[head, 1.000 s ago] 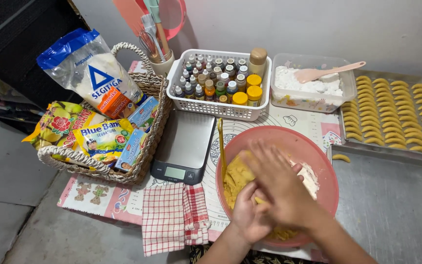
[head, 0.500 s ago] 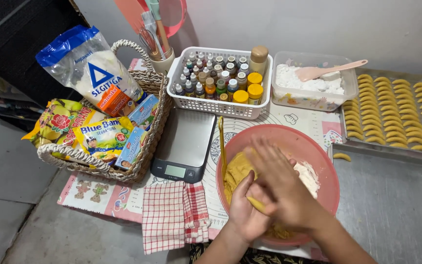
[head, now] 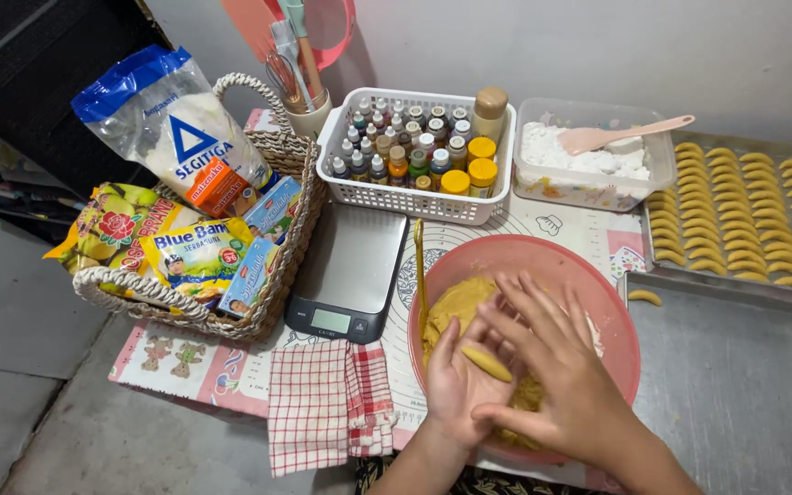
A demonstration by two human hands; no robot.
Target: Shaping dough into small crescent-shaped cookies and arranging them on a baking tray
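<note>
Over a pink bowl [head: 552,261] of yellow dough [head: 456,307], my left hand [head: 456,385] lies palm up with a small rolled piece of dough [head: 486,363] on it. My right hand [head: 556,376] hovers flat across that piece, fingers spread, partly covering the left palm. A yellow stick [head: 420,275] leans on the bowl's left rim. One shaped dough piece [head: 645,297] lies on the steel tray [head: 735,385] at my right.
A second tray [head: 753,215] at the far right holds several rows of shaped pieces. Behind the bowl stand a tub of white flour with a pink spatula [head: 630,137], a white basket of small bottles [head: 414,151], a digital scale [head: 346,275], a wicker basket of packets [head: 185,229], and a checked cloth [head: 327,403].
My right hand has slid a little over the left palm, and the small roll of dough between them now shows at the left palm's edge.
</note>
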